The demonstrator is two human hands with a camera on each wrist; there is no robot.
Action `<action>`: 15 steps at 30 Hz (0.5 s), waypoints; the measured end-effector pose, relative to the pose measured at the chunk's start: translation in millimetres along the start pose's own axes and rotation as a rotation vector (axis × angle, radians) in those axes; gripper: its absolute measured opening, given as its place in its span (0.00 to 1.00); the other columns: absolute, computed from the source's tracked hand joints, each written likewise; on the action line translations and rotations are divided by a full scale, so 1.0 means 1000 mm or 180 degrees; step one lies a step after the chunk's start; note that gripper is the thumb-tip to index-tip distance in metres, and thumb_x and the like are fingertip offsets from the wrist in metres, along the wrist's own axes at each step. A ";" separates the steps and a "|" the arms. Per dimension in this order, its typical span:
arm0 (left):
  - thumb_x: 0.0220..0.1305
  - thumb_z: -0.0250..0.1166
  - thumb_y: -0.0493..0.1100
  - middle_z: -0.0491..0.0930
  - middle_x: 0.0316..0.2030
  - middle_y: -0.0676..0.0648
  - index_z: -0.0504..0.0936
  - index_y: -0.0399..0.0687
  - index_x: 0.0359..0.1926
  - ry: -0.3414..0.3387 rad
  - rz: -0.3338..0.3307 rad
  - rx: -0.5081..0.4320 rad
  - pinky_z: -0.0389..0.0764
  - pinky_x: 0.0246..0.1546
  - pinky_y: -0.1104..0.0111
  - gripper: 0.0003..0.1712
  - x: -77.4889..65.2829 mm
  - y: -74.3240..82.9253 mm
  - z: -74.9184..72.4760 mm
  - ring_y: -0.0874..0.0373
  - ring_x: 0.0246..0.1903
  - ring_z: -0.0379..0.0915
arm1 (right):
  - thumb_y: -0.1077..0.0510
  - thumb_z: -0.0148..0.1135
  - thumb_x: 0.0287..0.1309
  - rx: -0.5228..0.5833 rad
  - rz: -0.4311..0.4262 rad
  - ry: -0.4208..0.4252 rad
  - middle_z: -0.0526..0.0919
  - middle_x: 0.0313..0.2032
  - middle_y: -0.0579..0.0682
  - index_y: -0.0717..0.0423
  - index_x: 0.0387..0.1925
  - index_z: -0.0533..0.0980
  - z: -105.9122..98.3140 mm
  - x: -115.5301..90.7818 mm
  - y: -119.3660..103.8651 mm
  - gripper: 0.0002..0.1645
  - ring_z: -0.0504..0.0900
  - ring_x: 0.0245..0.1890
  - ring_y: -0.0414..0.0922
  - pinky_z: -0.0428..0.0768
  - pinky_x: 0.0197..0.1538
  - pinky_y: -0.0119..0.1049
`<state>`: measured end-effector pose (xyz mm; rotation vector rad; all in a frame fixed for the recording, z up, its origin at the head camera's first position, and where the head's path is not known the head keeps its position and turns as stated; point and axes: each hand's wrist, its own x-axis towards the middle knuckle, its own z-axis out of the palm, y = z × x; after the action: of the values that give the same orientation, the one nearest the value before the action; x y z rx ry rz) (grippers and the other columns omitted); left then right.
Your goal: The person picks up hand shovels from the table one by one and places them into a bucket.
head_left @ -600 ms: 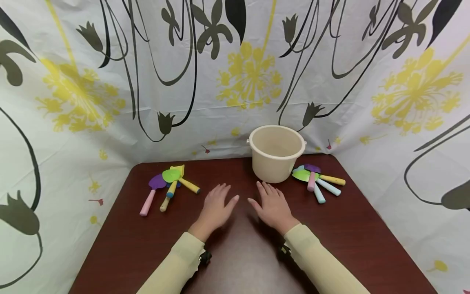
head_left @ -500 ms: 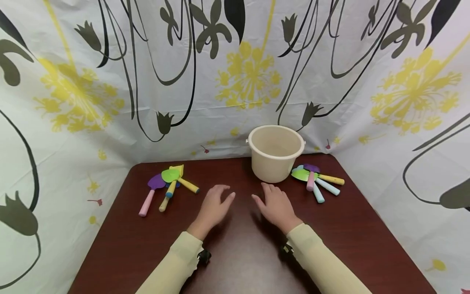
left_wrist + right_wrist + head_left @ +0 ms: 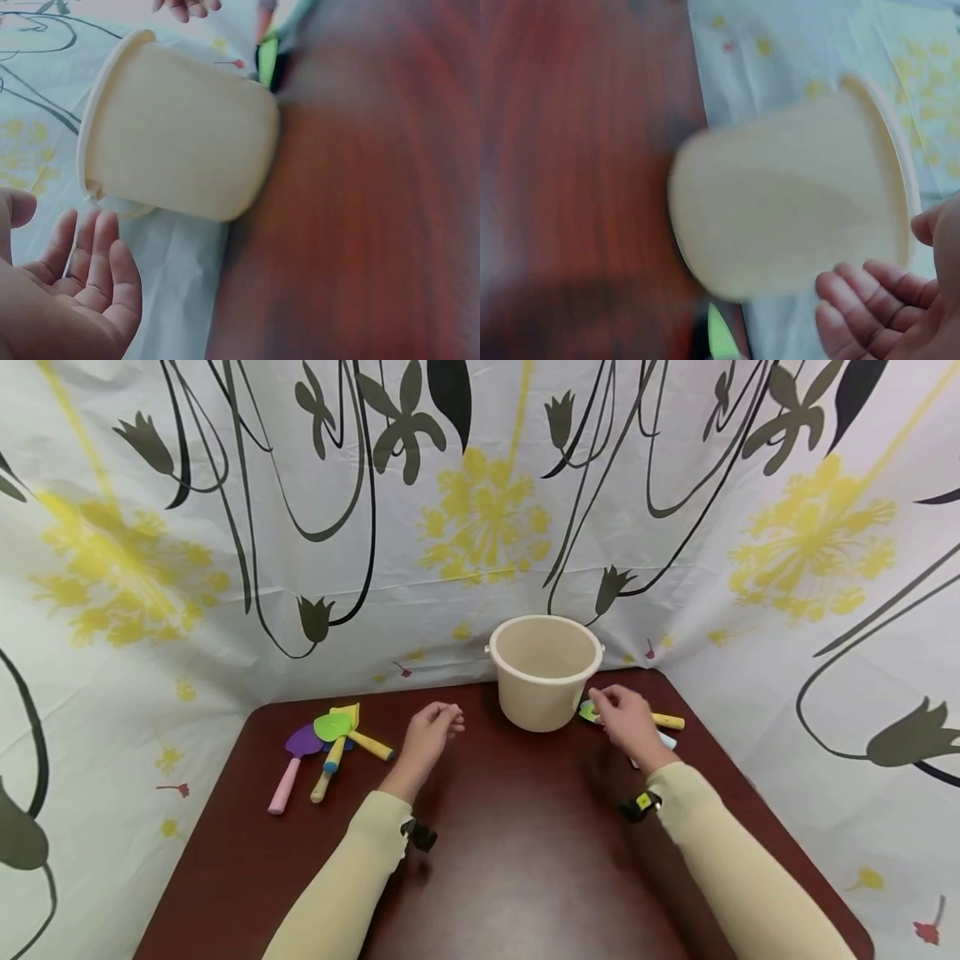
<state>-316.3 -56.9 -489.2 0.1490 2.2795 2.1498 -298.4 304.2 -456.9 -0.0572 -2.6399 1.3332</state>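
A cream bucket [image 3: 534,702] stands upright near the back edge of the table. My right hand [image 3: 628,720] is raised beside it, fingers loosely bent, overlapping a pile of toy shovels in the head view. A green blade [image 3: 587,711] and a yellow handle [image 3: 670,722] show around that hand; the rest of the pile is hidden. To the left of the bucket hovers my left hand [image 3: 426,739], its fingers loosely curled around nothing. The right wrist view shows the right-hand fingers [image 3: 877,307] near the bucket wall with nothing in them.
At the left lies another pile of toy shovels, with a purple blade [image 3: 303,742], a green blade [image 3: 332,727] and yellow handles [image 3: 371,745]. A patterned white curtain [image 3: 420,635] encloses the dark red table [image 3: 480,860] at the back and sides.
My right hand has moved right and forward, from before the bucket to over the right pile. The left hand has lifted slightly and its fingers curl more. The head view has shifted a little.
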 end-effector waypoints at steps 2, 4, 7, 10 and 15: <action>0.84 0.63 0.52 0.88 0.47 0.41 0.88 0.42 0.51 0.0018 -0.0006 -0.0104 0.85 0.61 0.49 0.18 0.009 0.006 0.006 0.49 0.46 0.87 | 0.27 0.52 0.80 0.0039 0.0110 0.0072 0.88 0.48 0.60 0.60 0.55 0.83 -0.016 0.010 0.001 0.40 0.88 0.44 0.59 0.83 0.43 0.41; 0.83 0.63 0.52 0.88 0.44 0.43 0.88 0.43 0.51 0.0025 -0.0029 -0.0155 0.86 0.57 0.53 0.17 0.017 0.011 0.012 0.53 0.43 0.87 | 0.27 0.51 0.80 0.0011 0.0114 0.0117 0.89 0.49 0.62 0.60 0.56 0.83 -0.028 0.019 0.001 0.41 0.88 0.47 0.60 0.83 0.46 0.42; 0.83 0.63 0.49 0.87 0.43 0.42 0.87 0.43 0.50 0.0003 -0.0085 -0.0236 0.87 0.52 0.59 0.14 0.027 0.018 0.021 0.55 0.41 0.86 | 0.30 0.51 0.82 -0.0112 0.0042 0.0149 0.89 0.47 0.62 0.61 0.56 0.83 -0.039 0.035 0.000 0.38 0.88 0.49 0.59 0.83 0.50 0.43; 0.82 0.63 0.48 0.87 0.44 0.40 0.86 0.43 0.49 -0.0047 -0.0151 -0.0288 0.87 0.49 0.62 0.13 0.036 0.026 0.029 0.56 0.40 0.86 | 0.35 0.52 0.83 -0.0107 0.0023 0.0141 0.87 0.44 0.59 0.63 0.54 0.82 -0.047 0.052 -0.001 0.34 0.88 0.44 0.53 0.84 0.47 0.42; 0.82 0.63 0.48 0.86 0.44 0.42 0.84 0.42 0.52 -0.0119 -0.0295 -0.0506 0.87 0.56 0.57 0.14 0.053 0.039 0.042 0.56 0.40 0.85 | 0.45 0.54 0.83 0.0072 0.0066 0.0185 0.85 0.44 0.60 0.68 0.54 0.80 -0.056 0.085 -0.008 0.27 0.86 0.39 0.48 0.86 0.41 0.36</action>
<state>-363.3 -9.2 -449.7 0.0798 2.0425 2.2484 -371.2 353.6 -405.3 -0.1188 -2.5827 1.3466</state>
